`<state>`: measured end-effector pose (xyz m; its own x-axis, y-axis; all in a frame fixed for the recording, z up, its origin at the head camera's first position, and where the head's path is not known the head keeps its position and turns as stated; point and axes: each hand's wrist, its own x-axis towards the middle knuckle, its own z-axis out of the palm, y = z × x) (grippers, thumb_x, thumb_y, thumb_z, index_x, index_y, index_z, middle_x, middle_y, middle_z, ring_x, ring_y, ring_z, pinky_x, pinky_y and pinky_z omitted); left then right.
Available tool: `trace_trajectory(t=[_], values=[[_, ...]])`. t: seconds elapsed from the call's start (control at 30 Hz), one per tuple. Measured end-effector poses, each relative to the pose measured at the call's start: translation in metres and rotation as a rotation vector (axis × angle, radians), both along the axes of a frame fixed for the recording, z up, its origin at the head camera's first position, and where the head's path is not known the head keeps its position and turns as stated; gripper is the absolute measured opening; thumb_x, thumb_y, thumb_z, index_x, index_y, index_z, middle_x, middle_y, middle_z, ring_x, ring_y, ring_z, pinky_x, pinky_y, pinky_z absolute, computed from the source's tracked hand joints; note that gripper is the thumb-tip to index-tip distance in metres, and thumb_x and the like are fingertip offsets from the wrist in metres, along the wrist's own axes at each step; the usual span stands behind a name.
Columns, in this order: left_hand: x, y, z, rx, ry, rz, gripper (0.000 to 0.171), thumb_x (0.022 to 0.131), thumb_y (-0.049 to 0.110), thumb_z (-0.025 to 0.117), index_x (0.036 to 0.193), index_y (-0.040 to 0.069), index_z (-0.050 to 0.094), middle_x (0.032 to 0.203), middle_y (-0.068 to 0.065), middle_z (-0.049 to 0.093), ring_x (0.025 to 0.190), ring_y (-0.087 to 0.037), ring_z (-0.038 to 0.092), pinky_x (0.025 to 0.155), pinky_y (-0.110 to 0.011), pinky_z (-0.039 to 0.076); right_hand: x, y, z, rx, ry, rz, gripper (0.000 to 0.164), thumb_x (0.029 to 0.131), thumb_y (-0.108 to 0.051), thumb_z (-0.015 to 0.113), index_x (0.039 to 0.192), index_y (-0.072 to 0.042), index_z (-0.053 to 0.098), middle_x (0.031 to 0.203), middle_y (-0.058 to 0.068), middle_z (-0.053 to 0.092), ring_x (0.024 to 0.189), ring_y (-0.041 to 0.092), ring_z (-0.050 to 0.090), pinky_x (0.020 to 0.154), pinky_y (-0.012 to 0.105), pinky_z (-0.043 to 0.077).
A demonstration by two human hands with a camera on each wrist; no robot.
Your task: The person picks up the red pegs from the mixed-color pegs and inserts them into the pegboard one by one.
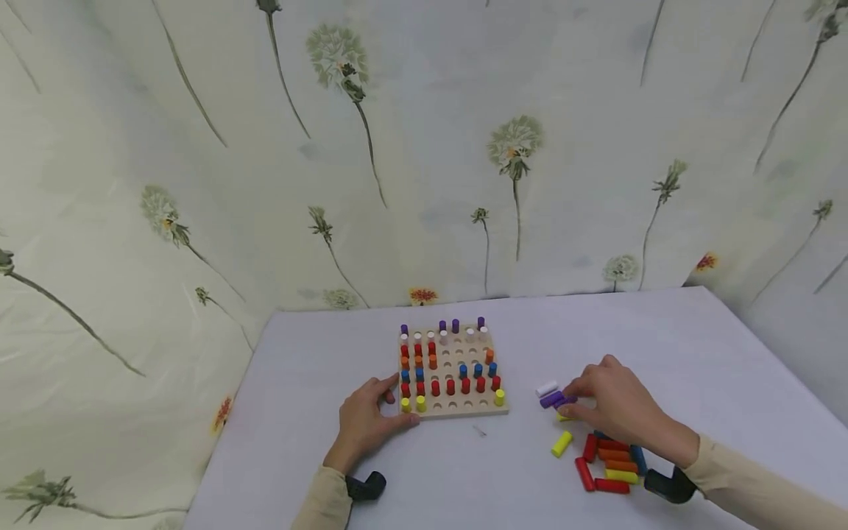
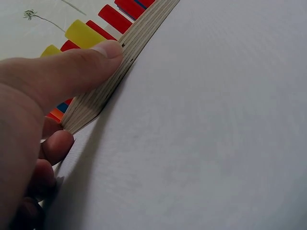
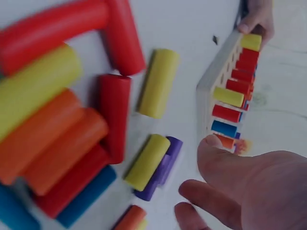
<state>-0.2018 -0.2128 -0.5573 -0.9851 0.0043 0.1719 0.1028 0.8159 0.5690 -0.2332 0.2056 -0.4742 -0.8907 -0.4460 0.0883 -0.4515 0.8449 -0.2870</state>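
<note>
A wooden pegboard [image 1: 464, 415] stands on the table, with coloured pegs upright in rows and several bare holes. My left hand [image 1: 367, 416] holds its near left corner: the thumb lies on the front plywood edge [image 2: 93, 98], the other fingers by the left side. To the right, my right hand [image 1: 619, 401] reaches over loose pegs, its fingertips beside a purple peg [image 1: 551, 399] and a white peg [image 1: 546, 388]. In the right wrist view its thumb and fingers are apart with nothing visible between them; a yellow peg [image 3: 147, 163] lies against purple ones.
Below the right hand lies a cluster of loose red, orange, blue and yellow pegs, including a red peg [image 1: 584, 475]. A single yellow peg [image 1: 562, 444] lies left of it. A small dark mark [image 1: 480, 430] shows before the board. Behind the table hangs a dandelion-print cloth [image 1: 424, 184].
</note>
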Motion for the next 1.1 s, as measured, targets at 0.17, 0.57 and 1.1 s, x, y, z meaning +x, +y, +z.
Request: trace_trajectory(t=[0.17, 0.57, 1.1], values=[[0.002, -0.001, 0.001, 0.018, -0.022, 0.015, 0.086, 0.074, 0.061, 0.091, 0.143, 0.016, 0.068, 0.088, 0.011, 0.057, 0.073, -0.008, 0.043, 0.066, -0.025, 0.03, 0.013, 0.015, -0.006, 0.043, -0.024, -0.066, 0.032, 0.077, -0.049, 0.092, 0.093, -0.022, 0.087, 0.092, -0.004, 0.075, 0.089, 0.019, 0.052, 0.068, 0.033, 0.042], [0.002, -0.001, 0.0, 0.03, -0.029, 0.022, 0.086, 0.073, 0.061, 0.091, 0.144, 0.016, 0.068, 0.088, 0.012, 0.056, 0.072, -0.008, 0.043, 0.066, -0.025, 0.03, 0.03, 0.029, -0.037, -0.059, -0.082, -0.085, 0.035, 0.077, -0.055, 0.091, 0.095, -0.026, 0.085, 0.099, -0.008, 0.075, 0.095, 0.018, 0.051, 0.073, 0.032, 0.041], [0.002, 0.004, 0.002, 0.013, -0.022, 0.009, 0.086, 0.074, 0.06, 0.091, 0.143, 0.015, 0.068, 0.089, 0.011, 0.057, 0.073, -0.008, 0.043, 0.067, -0.025, 0.03, 0.038, 0.034, -0.037, -0.039, -0.117, -0.175, 0.042, 0.072, -0.061, 0.091, 0.095, -0.027, 0.084, 0.094, -0.013, 0.074, 0.097, 0.019, 0.053, 0.075, 0.037, 0.043]])
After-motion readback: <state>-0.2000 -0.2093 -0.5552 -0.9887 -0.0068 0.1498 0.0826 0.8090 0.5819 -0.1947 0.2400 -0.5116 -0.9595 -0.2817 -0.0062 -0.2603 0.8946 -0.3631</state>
